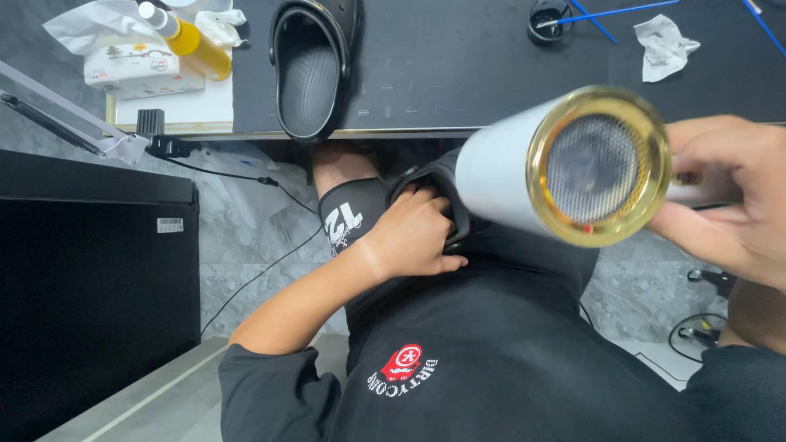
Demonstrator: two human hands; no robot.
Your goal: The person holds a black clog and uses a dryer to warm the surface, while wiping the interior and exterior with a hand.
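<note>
Hair dryer [565, 168], white with a gold ring around its mesh end, fills the right side of the view, close to the camera. The right hand [729, 200] is closed around its handle part and keeps the barrel raised, with the mesh end facing the camera, probably so that the other end blows down toward the lap. The left hand [413, 233] is lower, in the person's lap, with its fingers curled around a black clog [442, 196]. It seems to hold the shoe steady in front of the dryer, but the barrel hides much of it, so I cannot tell how exactly it is turned.

Farther away, on the black table [458, 74], a second black clog [311, 65] lies with its opening up, well apart from the hands. At the far left stand a tissue box [139, 69] and a yellow bottle [192, 41], and at the far right lies a crumpled tissue [663, 45] near blue sticks [606, 12].
</note>
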